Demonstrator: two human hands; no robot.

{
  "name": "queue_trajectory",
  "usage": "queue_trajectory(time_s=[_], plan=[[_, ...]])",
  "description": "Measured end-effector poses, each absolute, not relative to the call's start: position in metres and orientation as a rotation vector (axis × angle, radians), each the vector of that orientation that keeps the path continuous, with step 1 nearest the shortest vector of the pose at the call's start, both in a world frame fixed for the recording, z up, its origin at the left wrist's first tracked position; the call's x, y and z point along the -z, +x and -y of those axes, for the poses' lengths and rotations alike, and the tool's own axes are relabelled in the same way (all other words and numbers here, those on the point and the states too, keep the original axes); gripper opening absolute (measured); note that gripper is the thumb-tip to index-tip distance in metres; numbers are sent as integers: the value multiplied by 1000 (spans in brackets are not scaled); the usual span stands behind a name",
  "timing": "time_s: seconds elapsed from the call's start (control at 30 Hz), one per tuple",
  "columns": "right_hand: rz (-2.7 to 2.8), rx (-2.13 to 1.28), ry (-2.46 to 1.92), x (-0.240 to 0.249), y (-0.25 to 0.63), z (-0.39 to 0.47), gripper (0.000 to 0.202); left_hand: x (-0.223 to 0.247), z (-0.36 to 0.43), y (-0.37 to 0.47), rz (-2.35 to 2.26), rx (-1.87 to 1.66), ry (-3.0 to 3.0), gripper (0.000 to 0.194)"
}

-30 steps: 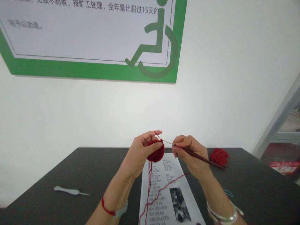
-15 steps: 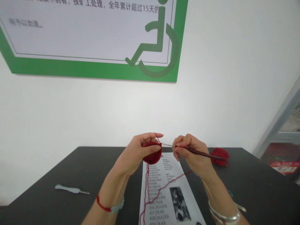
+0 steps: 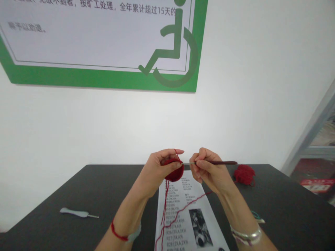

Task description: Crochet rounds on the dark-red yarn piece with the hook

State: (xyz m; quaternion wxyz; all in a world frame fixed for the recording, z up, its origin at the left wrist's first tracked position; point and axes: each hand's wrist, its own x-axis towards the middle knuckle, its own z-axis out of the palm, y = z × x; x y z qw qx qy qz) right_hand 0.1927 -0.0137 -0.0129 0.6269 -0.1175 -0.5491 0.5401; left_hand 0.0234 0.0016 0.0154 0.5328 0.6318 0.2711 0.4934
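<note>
Between the thumb and fingers of my left hand point(image 3: 158, 166) is a round red crocheted piece point(image 3: 175, 173). A strand of red yarn passes over its raised index finger. My right hand point(image 3: 209, 167) grips a crochet hook point(image 3: 223, 162) with a dark red handle and thin metal shaft, held nearly level. The hook's tip meets the upper right edge of the red piece, close to my left thumb. Red yarn point(image 3: 192, 201) trails below over a printed sheet point(image 3: 180, 216) lying on the dark table.
A red yarn ball point(image 3: 244, 174) sits on the table point(image 3: 117, 184) at the right. A pale-handled hook point(image 3: 78, 212) lies at the left. Partly behind my right wrist is a small pale item with a teal loop. A green-framed sign point(image 3: 104, 78) hangs on the wall.
The hook has swung from slanting down at its handle end to nearly level. Its tip is now against the piece's edge, and both hands have drawn slightly closer together.
</note>
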Motion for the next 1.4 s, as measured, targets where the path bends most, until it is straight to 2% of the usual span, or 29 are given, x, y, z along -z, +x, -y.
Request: queue_trajectory(time_s=[0.1, 0.2, 0.33, 0.67, 1.4], plan=[[1095, -1255, -267, 14, 179, 13, 21, -11, 3, 37, -655, -1303, 1460, 26], [1020, -1165, -289, 16, 171, 15, 18, -8, 3, 41, -624, -1287, 1412, 23], [1069, -1073, -323, 16, 174, 16, 17, -11, 1, 36, -604, -1216, 1394, 19], [1128, -1084, -350, 10, 182, 16, 21, -9, -4, 31, -555, -1206, 1350, 19], [1379, -707, -561, 17, 192, 18, 13, -9, -5, 32, -628, -1269, 1361, 21]])
